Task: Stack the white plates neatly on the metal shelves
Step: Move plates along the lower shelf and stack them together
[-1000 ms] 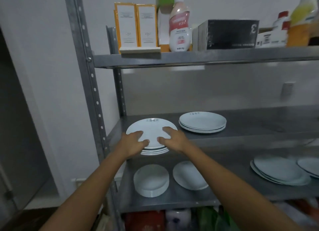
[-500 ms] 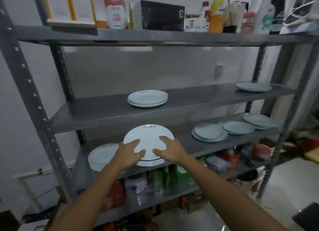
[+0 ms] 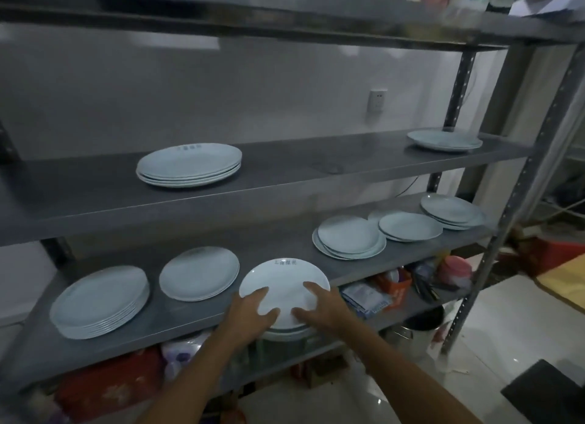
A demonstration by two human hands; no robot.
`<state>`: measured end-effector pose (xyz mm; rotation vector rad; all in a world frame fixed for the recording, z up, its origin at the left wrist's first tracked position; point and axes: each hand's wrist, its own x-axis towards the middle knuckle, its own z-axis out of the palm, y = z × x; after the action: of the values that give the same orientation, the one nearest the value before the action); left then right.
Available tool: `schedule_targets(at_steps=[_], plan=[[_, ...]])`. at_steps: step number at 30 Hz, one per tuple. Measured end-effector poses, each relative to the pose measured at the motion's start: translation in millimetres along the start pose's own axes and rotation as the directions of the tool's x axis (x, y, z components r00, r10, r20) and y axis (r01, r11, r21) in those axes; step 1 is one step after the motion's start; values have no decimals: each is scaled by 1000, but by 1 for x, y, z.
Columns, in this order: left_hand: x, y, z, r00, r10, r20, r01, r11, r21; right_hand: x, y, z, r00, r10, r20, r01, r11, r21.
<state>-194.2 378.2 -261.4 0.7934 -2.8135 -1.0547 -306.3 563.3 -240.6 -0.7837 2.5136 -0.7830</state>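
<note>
I hold a small stack of white plates [image 3: 286, 284] with both hands in front of the lower metal shelf [image 3: 190, 313]. My left hand [image 3: 251, 314] grips its left rim and my right hand [image 3: 319, 306] its right rim, thumbs on top. On the lower shelf sit a tall plate stack [image 3: 101, 300] at the left, a second stack [image 3: 199, 271] beside it, and more stacks [image 3: 348, 237] [image 3: 408, 225] [image 3: 451, 210] to the right. The middle shelf [image 3: 285, 167] carries one stack [image 3: 190, 164] and another [image 3: 443, 138] at its far right end.
Grey perforated uprights [image 3: 519, 183] frame the shelving on the right. Bottles and boxes crowd the top shelf [image 3: 316, 18]. Red packages [image 3: 107, 389], bags and a metal pot [image 3: 418, 328] lie under the lower shelf. A black mat [image 3: 550, 395] is on the tiled floor.
I have carried the held plates off the middle shelf's left end, down and to the right, to the front of the lower shelf. My view has swung right and moved closer.
</note>
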Motion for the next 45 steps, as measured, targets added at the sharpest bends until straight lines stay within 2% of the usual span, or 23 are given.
schedule_targets(at_steps=[9,14,18,22,26,29,33,35,41,45], plan=[[155,12,49,979,-131,-157,126,991,-44,199,59,-11,980,-183,72,186,982,-32],[213,-4,49,967,-171,-190,178,984,23,266,61,2,981,-171,91,166,985,55],[232,-20,62,957,-193,-217,205,978,32,296,68,16,975,-190,115,198,978,-62],[235,-23,70,936,-254,-243,267,963,23,299,75,17,974,-189,123,208,964,-163],[223,-8,61,935,-265,-235,287,956,63,283,72,-1,974,-187,124,205,966,-155],[198,21,49,944,-259,-203,289,948,134,256,64,-20,975,-199,104,212,967,-142],[161,53,50,951,-278,-132,291,952,91,210,64,-42,972,-187,141,204,973,-112],[144,63,52,957,-279,-78,286,951,119,190,68,-49,969,-172,177,200,967,-155],[101,109,37,978,-178,-105,200,941,271,135,77,-89,979,-114,166,154,955,-254],[74,149,32,993,-11,-121,61,910,411,82,99,-127,990,-138,28,141,959,-247]])
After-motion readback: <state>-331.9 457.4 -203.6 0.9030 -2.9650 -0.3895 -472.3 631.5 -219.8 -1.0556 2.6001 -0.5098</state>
